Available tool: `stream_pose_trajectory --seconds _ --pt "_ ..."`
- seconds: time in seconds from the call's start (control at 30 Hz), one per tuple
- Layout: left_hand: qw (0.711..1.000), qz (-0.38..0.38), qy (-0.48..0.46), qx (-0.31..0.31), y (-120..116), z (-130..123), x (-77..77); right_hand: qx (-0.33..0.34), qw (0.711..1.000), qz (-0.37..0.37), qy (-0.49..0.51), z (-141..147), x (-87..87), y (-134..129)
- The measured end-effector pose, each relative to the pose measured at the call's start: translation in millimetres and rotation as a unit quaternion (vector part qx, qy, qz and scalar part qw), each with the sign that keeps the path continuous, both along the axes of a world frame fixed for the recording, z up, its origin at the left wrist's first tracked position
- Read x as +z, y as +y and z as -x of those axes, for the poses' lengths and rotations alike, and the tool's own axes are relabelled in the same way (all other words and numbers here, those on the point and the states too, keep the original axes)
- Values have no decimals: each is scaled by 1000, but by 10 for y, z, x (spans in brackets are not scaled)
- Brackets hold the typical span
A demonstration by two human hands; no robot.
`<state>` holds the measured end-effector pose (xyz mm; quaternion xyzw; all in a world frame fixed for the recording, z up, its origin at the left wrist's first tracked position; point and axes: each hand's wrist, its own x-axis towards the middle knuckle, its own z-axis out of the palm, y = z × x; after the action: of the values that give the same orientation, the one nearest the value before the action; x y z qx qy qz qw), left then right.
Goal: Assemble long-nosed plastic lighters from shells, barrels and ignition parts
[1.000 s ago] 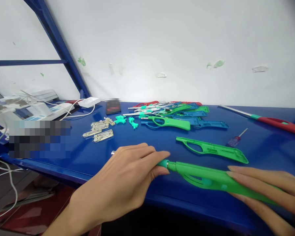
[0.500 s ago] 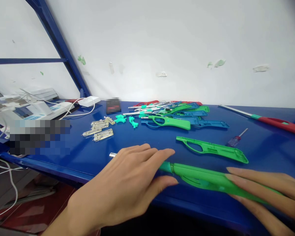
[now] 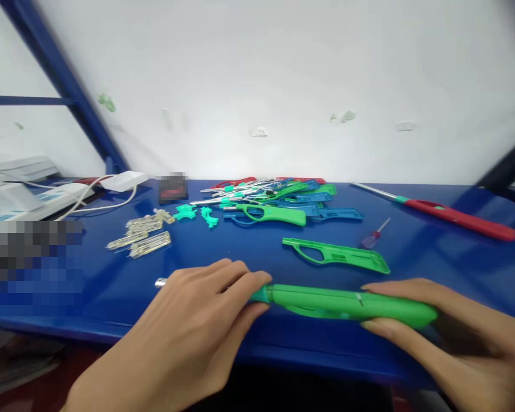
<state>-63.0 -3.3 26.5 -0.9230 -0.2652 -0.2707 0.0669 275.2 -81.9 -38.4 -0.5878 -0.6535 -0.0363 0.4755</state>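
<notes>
A green lighter (image 3: pixel 326 300) lies level across both hands near the table's front edge. My left hand (image 3: pixel 197 326) is closed round its metal tube at the teal collar, and the silver tip pokes out on the left. Thumb and fingers of my right hand (image 3: pixel 446 332) pinch the lighter's green handle near its right end. Behind it, an open green half shell (image 3: pixel 347 256) rests on the blue table (image 3: pixel 240 246). A small screwdriver (image 3: pixel 374 234) with a purplish clear handle lies beyond that shell.
A pile of blue, green and red shells with metal tubes (image 3: pixel 278 194) is at the back. Clear parts (image 3: pixel 150 244) and teal pieces (image 3: pixel 184 212) lie left of it. A red lighter (image 3: pixel 459 220) is at the right. White cables (image 3: pixel 133 197) lie far left.
The view has shifted, so the table items appear further left. My right hand has changed from fingers laid along the green handle to a pinch on its end, baring more of the handle.
</notes>
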Motion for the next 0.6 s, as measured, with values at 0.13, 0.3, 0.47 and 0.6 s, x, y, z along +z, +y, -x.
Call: stream_pose_trajectory --seconds 0.13,0.3,0.47,0.6 --pt "1000 4 17 1 -19 -65 -152 45 998 -46 0 236 213 -1" --pt "997 -20 -9 -69 -1 -218 -166 72 997 -28 1 283 248 -44" --pt "993 12 -56 -99 31 -299 -102 87 996 -34 5 235 177 -77" --pt "989 30 -90 -114 34 -329 -93 82 996 -28 22 244 182 -80"
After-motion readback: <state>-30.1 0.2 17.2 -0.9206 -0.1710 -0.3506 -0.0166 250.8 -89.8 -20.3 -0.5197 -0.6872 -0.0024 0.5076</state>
